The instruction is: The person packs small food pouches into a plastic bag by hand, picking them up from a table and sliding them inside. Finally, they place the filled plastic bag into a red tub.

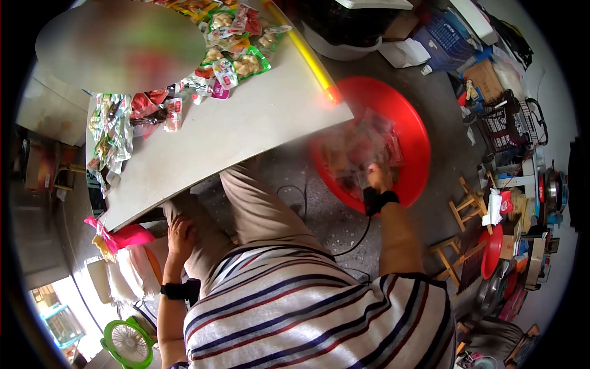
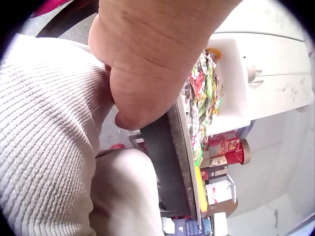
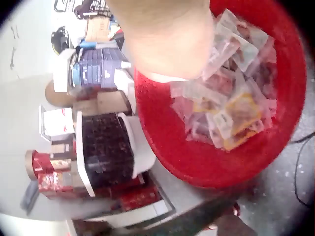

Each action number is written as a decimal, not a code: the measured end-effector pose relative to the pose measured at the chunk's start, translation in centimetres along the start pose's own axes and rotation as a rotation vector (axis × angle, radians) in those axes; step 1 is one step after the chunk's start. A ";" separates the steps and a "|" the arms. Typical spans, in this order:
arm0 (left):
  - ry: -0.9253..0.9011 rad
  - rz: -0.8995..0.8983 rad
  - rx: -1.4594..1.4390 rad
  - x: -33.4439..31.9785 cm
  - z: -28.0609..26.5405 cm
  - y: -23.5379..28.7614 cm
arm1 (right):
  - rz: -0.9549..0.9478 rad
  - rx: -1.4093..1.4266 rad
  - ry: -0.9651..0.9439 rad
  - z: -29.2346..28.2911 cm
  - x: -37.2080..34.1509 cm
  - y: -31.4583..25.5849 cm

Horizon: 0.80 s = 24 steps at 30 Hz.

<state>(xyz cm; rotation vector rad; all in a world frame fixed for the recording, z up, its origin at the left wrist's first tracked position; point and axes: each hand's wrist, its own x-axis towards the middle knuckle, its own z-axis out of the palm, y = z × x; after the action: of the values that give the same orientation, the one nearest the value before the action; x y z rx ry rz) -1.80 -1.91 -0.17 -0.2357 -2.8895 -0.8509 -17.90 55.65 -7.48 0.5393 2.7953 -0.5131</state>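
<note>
My right hand [image 1: 380, 177] is down at the near side of a wide red basin [image 1: 418, 132], over a heap of clear plastic snack packets [image 1: 353, 144]. In the right wrist view the heel of the hand [image 3: 170, 46] covers its fingers, and I cannot tell whether they grip a packet. Beside it, packets with yellow edging [image 3: 241, 115] lie on the pile. My left hand [image 1: 181, 237] rests on the trousered thigh, fingers loosely bent and holding nothing; the left wrist view shows it [image 2: 147, 69] against the ribbed cloth.
A pale table [image 1: 258, 117] stands ahead, with colourful snack packets [image 1: 246, 64] spread along its far side and a yellow tube [image 1: 301, 46] near its right edge. A black cable [image 1: 356, 243] runs from the right wrist. Wooden stools [image 1: 467, 203] stand right; a green fan [image 1: 128, 342] stands lower left.
</note>
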 end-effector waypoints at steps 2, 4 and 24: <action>0.031 -0.053 -0.068 -0.5 0.0 -0.2 | -0.137 0.066 -0.076 3.5 -0.4 -1.1; 0.075 -0.159 -0.137 -1.2 -0.2 -0.5 | -0.349 0.132 -0.087 4.7 -2.1 -4.2; 0.883 -0.922 0.527 -16.0 -10.4 -10.5 | -1.331 0.306 -0.236 6.5 -14.6 -27.2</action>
<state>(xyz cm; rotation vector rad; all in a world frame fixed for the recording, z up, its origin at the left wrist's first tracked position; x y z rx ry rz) 12.72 -18.13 0.50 1.2399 -2.1210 -0.1092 -14.50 24.93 -1.06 -1.3508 2.4521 -1.1072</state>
